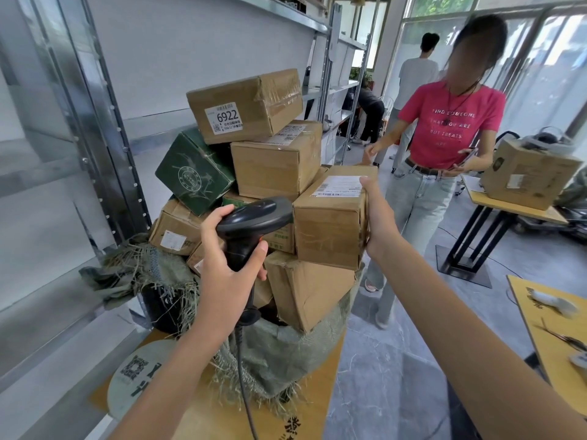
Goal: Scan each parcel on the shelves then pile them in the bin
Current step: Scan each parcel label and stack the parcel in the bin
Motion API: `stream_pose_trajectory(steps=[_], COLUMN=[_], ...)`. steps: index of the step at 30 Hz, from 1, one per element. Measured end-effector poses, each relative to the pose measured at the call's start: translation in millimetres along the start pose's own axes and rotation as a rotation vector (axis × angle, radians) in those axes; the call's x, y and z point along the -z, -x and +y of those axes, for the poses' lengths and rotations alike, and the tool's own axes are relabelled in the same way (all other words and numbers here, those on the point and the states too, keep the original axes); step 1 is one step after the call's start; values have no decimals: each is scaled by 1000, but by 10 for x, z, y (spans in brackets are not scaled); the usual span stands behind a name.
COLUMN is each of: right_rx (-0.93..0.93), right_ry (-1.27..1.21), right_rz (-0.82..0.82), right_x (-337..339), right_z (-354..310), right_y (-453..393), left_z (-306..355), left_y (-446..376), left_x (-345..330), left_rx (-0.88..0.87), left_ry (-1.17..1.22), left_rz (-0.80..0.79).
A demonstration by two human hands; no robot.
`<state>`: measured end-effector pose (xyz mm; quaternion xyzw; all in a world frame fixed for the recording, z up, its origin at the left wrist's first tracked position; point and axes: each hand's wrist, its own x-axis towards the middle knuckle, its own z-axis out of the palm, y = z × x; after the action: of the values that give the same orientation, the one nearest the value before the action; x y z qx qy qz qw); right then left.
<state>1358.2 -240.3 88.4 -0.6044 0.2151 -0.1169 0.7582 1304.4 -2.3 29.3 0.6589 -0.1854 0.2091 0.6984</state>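
While scanner-laden, right hand (378,214) at parcel (330,223) edge.

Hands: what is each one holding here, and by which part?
The left hand grips the barcode scanner by its handle. The right hand holds a cardboard parcel by its right side.

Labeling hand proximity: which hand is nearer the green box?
Left. The left hand, gripping the scanner, sits just below the green box. The right hand holds a brown parcel farther to its right.

Matt cardboard parcels (330,223), frayed woven sack (279,360), glossy plastic scanner (254,217).
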Motion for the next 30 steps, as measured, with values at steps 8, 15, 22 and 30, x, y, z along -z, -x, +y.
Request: stream_pose_trajectory(steps=[8,15,22,30], right_rx=[57,121,182,252], right_ry=[28,90,93,102], right_rz=[11,22,-29,-71], right_x=[-11,88,199,261], right_z=[-14,-17,-2,-44], right_y=[49,-15,-51,88], left_z=[53,90,64,152], left_y=[-58,-32,284,602], left_x=[-14,-179,-396,-322], left_rx=[-53,-50,-17,38], left_ry=[6,-30,-112,-178], left_rz=[-21,-15,105,299])
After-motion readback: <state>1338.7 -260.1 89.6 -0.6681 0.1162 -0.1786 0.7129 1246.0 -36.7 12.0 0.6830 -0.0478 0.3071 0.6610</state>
